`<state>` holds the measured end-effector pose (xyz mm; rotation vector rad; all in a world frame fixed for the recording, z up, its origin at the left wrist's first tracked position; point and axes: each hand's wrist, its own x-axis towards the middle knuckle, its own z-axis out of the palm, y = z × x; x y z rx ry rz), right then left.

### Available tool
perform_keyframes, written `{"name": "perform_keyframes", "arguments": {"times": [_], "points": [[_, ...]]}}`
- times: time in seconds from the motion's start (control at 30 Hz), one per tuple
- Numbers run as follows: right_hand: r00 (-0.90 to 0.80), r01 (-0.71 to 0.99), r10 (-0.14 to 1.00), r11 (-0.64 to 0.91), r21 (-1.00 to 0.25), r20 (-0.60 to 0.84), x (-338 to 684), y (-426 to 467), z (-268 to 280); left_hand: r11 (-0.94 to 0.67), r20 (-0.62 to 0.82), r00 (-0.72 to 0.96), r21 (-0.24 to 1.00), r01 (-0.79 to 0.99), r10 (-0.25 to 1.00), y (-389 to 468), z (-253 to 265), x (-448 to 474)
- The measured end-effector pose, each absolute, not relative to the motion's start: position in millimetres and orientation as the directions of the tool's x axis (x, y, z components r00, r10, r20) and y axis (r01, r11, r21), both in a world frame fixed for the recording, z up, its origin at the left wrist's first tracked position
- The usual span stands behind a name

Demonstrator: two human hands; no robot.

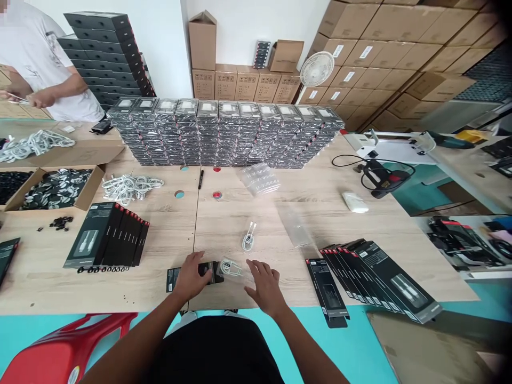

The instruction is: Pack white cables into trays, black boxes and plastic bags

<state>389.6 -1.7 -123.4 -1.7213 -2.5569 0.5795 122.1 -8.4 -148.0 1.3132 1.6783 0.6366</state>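
Note:
My left hand (190, 278) lies over a flat black box (173, 279) near the table's front edge, its fingers around the box's far side and the thumb on its face. Against the box's right end lies a coiled white cable in a clear plastic bag (231, 268). My right hand (264, 288) is just right of that bag, fingers spread and apart; whether its fingertips touch the plastic I cannot tell. Farther up the table lies another coiled white cable (248, 242), unbagged.
Black packages stand in a row at left (108, 234) and lean in a fan at right (376, 277). White cables (132, 186) lie behind the left row. Wrapped boxes (224, 133) form a wall at the back. A red stool (48, 354) is front left; a person (48, 64) stands back left.

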Motion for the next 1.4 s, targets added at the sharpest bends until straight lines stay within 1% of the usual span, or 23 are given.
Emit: {"name": "perform_keyframes", "arguments": {"times": [0.07,0.17,0.3,0.4,0.53,0.67,0.7,0.73,0.8,0.83,0.87,0.9,0.97,1.07,1.13,1.2,1.27,1.4], "points": [[-0.448,0.875,0.865,0.372,-0.308,-0.226,398,6,-131,0.182,-0.292,0.071,0.749,0.637,0.954,-11,-155,110],[-0.515,0.844,0.820,0.434,-0.316,-0.248,402,14,-135,0.022,-0.297,0.224,0.643,0.765,0.928,-13,-162,102],[-0.578,0.805,0.781,0.500,-0.318,-0.235,398,22,-122,-0.133,-0.299,0.338,0.543,0.829,0.892,-9,-158,99],[-0.614,0.775,0.764,0.538,-0.331,-0.199,392,27,-105,-0.205,-0.276,0.387,0.515,0.832,0.880,-2,-149,98],[-0.632,0.748,0.764,0.558,-0.359,-0.130,381,34,-84,-0.229,-0.217,0.394,0.536,0.813,0.893,7,-137,99],[-0.660,0.700,0.750,0.589,-0.404,-0.051,364,32,-70,-0.246,-0.121,0.397,0.612,0.752,0.910,11,-122,108],[-0.638,0.699,0.770,0.572,-0.429,-0.013,359,29,-68,-0.247,-0.094,0.390,0.634,0.733,0.916,11,-118,111],[-0.582,0.709,0.812,0.531,-0.464,0.040,353,26,-67,-0.242,-0.068,0.375,0.656,0.715,0.924,11,-114,115],[-0.394,0.726,0.904,0.416,-0.547,0.164,340,18,-65,-0.217,-0.020,0.323,0.699,0.681,0.946,11,-109,123],[-0.309,0.726,0.927,0.374,-0.577,0.213,333,14,-65,-0.202,0.001,0.290,0.720,0.664,0.957,11,-108,128],[-0.259,0.726,0.933,0.358,-0.587,0.249,326,10,-66,-0.185,0.021,0.253,0.741,0.646,0.967,11,-107,133],[-0.253,0.731,0.929,0.366,-0.576,0.269,320,6,-67,-0.167,0.040,0.211,0.761,0.627,0.977,10,-108,137],[-0.269,0.729,0.926,0.376,-0.571,0.266,311,2,-73,-0.123,0.071,0.111,0.797,0.592,0.991,8,-111,147],[-0.160,0.674,0.963,0.268,-0.688,0.217,308,2,-87,-0.072,0.093,-0.012,0.842,0.534,0.996,0,-120,157],[-0.086,0.635,0.977,0.204,-0.745,0.194,311,3,-100,-0.080,0.111,-0.033,0.863,0.499,0.993,-5,-127,158],[-0.073,0.626,0.976,0.204,-0.753,0.205,316,6,-112,-0.109,0.141,-0.030,0.867,0.485,0.990,-10,-134,155],[-0.100,0.610,0.968,0.241,-0.755,0.228,320,7,-121,-0.152,0.178,-0.004,0.850,0.504,0.984,-12,-139,148],[-0.202,0.579,0.939,0.344,-0.739,0.278,324,11,-127,-0.253,0.201,0.154,0.773,0.582,0.967,-10,-138,125]]}}
